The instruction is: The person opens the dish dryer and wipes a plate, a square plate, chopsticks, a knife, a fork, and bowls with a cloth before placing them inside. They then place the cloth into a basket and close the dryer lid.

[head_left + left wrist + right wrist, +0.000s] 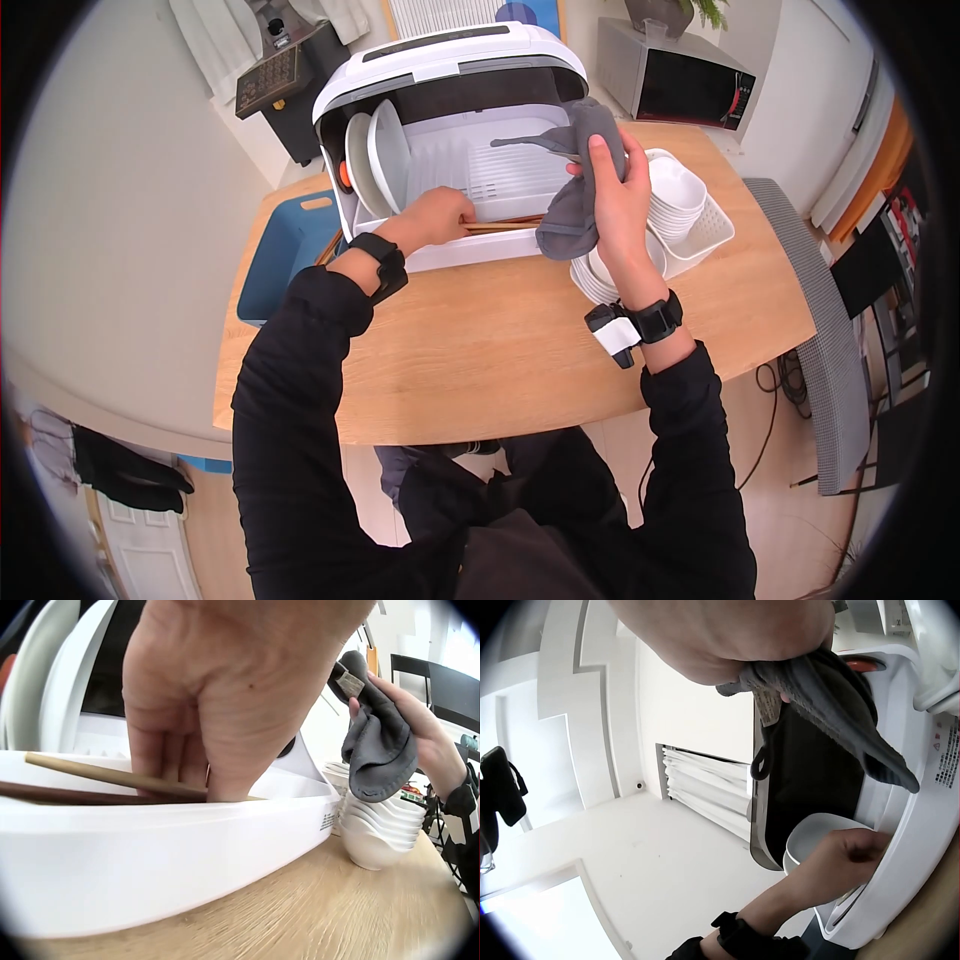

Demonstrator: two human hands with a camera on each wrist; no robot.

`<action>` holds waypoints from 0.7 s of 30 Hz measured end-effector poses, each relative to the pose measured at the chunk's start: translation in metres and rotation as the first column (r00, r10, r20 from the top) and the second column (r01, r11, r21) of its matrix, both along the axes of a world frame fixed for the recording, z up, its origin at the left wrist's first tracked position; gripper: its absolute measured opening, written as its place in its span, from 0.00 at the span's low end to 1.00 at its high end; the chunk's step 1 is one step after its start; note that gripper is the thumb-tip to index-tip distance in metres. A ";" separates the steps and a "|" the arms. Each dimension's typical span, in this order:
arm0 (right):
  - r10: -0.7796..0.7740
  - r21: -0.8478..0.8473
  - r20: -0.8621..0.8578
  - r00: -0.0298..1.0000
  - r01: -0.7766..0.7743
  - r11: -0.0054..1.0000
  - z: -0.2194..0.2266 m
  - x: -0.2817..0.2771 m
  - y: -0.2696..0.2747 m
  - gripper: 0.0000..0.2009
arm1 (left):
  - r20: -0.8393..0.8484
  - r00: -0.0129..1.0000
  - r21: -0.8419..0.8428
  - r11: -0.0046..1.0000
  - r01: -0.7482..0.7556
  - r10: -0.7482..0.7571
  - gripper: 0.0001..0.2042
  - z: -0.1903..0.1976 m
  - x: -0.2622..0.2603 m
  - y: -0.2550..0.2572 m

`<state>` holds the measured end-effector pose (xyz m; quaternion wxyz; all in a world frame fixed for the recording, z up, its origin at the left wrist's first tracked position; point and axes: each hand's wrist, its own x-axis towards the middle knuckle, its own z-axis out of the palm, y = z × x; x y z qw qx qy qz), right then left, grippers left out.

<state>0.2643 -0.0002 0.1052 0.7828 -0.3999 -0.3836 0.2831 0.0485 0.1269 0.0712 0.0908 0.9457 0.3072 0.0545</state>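
Note:
My left hand reaches into the front trough of a white dish cabinet, its fingers and thumb pinching chopsticks. In the left wrist view a light wooden chopstick lies above a dark brown one, and the fingertips are hidden behind the trough's front wall. My right hand grips a bunched grey cloth at the cabinet's right front corner. One end of that cloth hangs down and a loop sticks out. White plates stand on edge at the left inside the cabinet.
Stacked white bowls sit in a white basket on the right, with more white bowls in front. A blue bin stands left of the cabinet. Behind the basket is a microwave. The wooden table extends toward me.

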 end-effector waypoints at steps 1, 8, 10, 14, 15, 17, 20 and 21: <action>0.005 0.002 0.001 1.000 -0.005 1.000 0.000 -0.001 0.000 0.24 | -0.012 1.000 0.001 1.000 -0.002 0.002 0.09 0.003 0.001 -0.001; 0.019 -0.026 0.001 1.000 -0.019 0.999 0.000 -0.010 -0.002 0.24 | 0.088 0.992 -0.070 0.994 -0.088 0.094 0.10 0.007 -0.010 -0.010; 0.024 -0.028 -0.003 1.000 -0.024 0.999 -0.001 -0.010 -0.001 0.24 | 0.105 0.990 -0.017 0.996 -0.088 0.090 0.10 0.017 -0.023 -0.016; 0.024 -0.034 -0.013 1.000 -0.024 0.999 -0.006 -0.009 0.005 0.24 | 0.075 0.983 0.039 0.984 -0.173 0.169 0.08 0.045 -0.082 -0.037; 0.046 -0.048 -0.013 0.999 -0.046 0.998 -0.005 -0.011 0.004 0.24 | 0.062 0.970 0.059 0.969 -0.239 0.236 0.08 0.049 -0.102 -0.040; 0.054 -0.072 -0.064 0.996 -0.059 0.996 -0.009 -0.015 0.009 0.25 | 0.043 0.930 0.106 0.924 -0.368 0.366 0.08 0.058 -0.146 -0.044; 0.104 -0.114 -0.191 0.976 -0.127 0.985 -0.016 -0.020 0.017 0.24 | -0.033 0.852 0.126 0.848 -0.515 0.522 0.09 0.053 -0.206 -0.034; 0.141 -0.124 -0.241 0.960 -0.175 0.977 -0.021 -0.020 0.020 0.24 | -0.109 0.817 0.063 0.824 -0.563 0.566 0.10 0.052 -0.216 -0.032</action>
